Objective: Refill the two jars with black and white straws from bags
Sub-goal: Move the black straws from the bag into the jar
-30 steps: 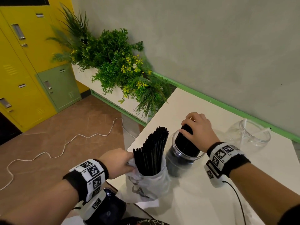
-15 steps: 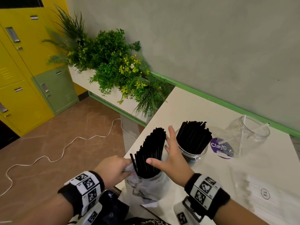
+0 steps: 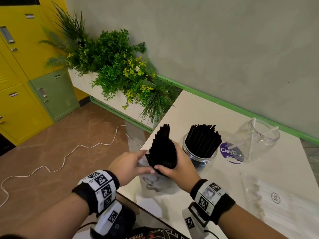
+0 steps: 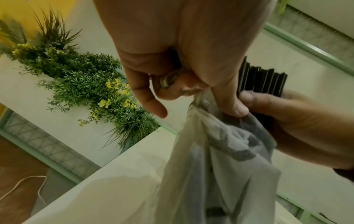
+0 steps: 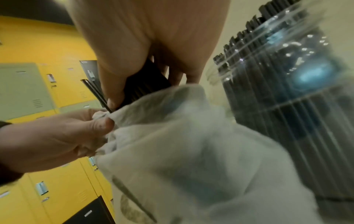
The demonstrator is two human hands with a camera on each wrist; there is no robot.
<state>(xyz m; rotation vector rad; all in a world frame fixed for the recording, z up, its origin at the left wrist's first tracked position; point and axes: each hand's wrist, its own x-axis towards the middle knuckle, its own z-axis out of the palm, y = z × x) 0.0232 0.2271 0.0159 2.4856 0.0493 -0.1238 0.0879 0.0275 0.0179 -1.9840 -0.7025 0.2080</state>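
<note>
A clear plastic bag [image 3: 155, 183] stands near the table's left corner with a bundle of black straws [image 3: 163, 145] sticking out of its top. My left hand [image 3: 131, 165] pinches the bag's rim [image 4: 199, 104]. My right hand [image 3: 174, 167] wraps around the black straws [image 5: 145, 81] just above the bag [image 5: 182, 144]. Right of them stands a glass jar [image 3: 200, 156] packed with black straws [image 3: 202, 140]. Further right, another glass jar [image 3: 255, 140] holds only a few white straws. A flat bag of white straws [image 3: 279, 199] lies at the right.
The white table [image 3: 198, 111] ends at the left, close to the bag, with brown floor and a white cable [image 3: 72, 149] below. A planter with green plants [image 3: 117, 69] stands beyond the table's far left corner. Yellow and green lockers [image 3: 22, 80] line the left.
My right hand left the black straws in the jar, swung back to the left and closed around the bundle in the bag. My left hand stayed on the bag's rim.
</note>
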